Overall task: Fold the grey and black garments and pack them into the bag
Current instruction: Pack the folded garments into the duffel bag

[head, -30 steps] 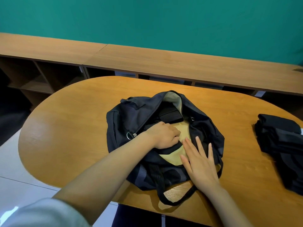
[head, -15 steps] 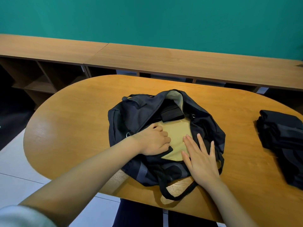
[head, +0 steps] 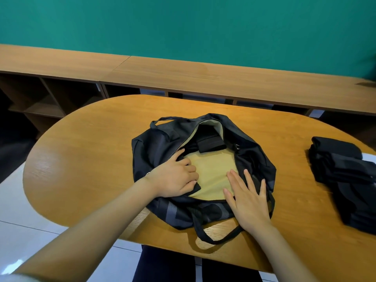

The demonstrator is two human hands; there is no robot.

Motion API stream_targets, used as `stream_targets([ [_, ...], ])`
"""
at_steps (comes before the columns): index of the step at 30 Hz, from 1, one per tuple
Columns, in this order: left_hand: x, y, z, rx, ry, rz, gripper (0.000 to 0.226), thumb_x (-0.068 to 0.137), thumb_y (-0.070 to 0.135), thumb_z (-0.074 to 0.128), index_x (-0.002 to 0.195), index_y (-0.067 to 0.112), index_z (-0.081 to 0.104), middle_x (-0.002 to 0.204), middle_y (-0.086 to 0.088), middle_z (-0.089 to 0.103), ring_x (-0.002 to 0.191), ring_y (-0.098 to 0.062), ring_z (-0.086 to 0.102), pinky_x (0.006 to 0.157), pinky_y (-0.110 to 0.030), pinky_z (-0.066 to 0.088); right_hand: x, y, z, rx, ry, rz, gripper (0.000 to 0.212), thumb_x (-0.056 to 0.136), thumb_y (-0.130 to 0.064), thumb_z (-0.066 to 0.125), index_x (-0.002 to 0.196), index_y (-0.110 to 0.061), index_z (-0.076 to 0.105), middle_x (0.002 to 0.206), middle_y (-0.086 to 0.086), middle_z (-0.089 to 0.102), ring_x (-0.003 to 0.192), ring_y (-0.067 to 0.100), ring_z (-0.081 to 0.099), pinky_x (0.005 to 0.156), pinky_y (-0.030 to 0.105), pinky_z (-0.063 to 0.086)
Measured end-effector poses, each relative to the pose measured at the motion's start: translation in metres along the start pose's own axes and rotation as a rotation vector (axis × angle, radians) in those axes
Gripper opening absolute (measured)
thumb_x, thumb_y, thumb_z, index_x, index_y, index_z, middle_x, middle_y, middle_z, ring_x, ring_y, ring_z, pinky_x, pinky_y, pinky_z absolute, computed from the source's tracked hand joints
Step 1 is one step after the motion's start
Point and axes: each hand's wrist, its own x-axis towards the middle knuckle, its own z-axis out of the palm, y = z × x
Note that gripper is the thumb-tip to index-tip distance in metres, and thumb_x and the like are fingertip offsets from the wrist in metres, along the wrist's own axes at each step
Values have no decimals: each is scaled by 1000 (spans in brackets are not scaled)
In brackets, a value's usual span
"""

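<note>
A dark navy bag [head: 160, 143] with a tan lining [head: 211, 165] lies open in the middle of the oval table [head: 85, 159]. My left hand [head: 175, 178] grips the left edge of the bag's opening, fingers curled over the fabric. Flat on the bag's near right side rests my right hand [head: 248, 198], fingers straight and spread. Deep in the opening lies a folded black piece [head: 211, 142]. A stack of folded black garments [head: 343, 176] sits on the table at the right.
The bag's strap [head: 215, 237] loops over the table's near edge. A long wooden shelf unit [head: 183, 76] runs behind the table under a teal wall. White floor tiles show at the left.
My left hand has drawn the bag's left edge leftward, widening the opening and baring more tan lining. My right hand stays flat on the bag.
</note>
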Motion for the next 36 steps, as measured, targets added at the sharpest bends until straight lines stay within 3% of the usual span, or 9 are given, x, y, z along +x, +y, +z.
stream_targets([
  [10,91,31,3,51,12,222,44,96,37,25,83,19,64,82,5,59,89,-21,53,114,-50,20,-32,53,-8,-5,14,250,84,80,-61,-20,155,-32,2,162,-16,1,148,15,-15,116,56,-8],
  [14,117,39,3,45,-20,271,47,95,38,21,86,19,63,86,4,60,94,-21,53,115,-48,16,-35,63,-15,-12,-7,292,88,77,-59,-22,156,-28,3,163,-13,1,148,19,-16,116,59,-9],
  [19,103,29,-6,-49,121,212,33,98,35,41,123,23,60,128,4,58,130,-18,43,119,-41,13,-30,43,-39,116,62,-4,75,91,-67,1,148,-30,34,157,-13,28,149,10,-3,115,48,-22],
  [21,87,21,-14,-72,164,170,34,99,38,41,121,24,63,135,6,56,135,-15,40,120,-40,10,-26,26,-48,107,64,-109,80,90,-74,2,136,-31,50,140,-15,50,142,6,27,116,48,-18],
  [23,71,12,-19,-93,147,136,40,99,41,35,116,26,68,132,7,58,130,-12,45,120,-38,7,-21,13,-53,56,120,-130,86,84,-83,2,113,-30,63,109,-14,64,115,7,53,119,49,-6],
  [27,53,1,-25,-112,84,84,44,100,43,32,119,27,67,124,11,60,124,-7,49,120,-35,7,-13,8,-52,-27,212,-205,59,86,-78,24,85,-31,61,78,-14,61,87,13,58,114,53,15],
  [32,50,4,-34,-102,56,65,50,104,46,22,115,29,68,121,15,63,122,-4,50,118,-41,10,-10,5,-55,135,460,-396,27,93,-44,46,87,-26,66,83,-13,61,83,13,57,110,45,27],
  [34,50,3,-41,-58,121,72,53,105,45,20,99,26,69,103,14,67,115,-7,53,115,-41,15,-11,8,-62,256,578,-376,26,95,-40,49,90,-24,68,87,-12,63,86,10,55,109,42,32],
  [36,50,3,-47,0,279,96,51,106,40,27,78,21,66,80,12,63,100,-10,56,110,-41,24,-15,13,-59,294,559,-370,26,96,-40,48,92,-23,67,90,-13,62,89,10,55,109,42,32],
])
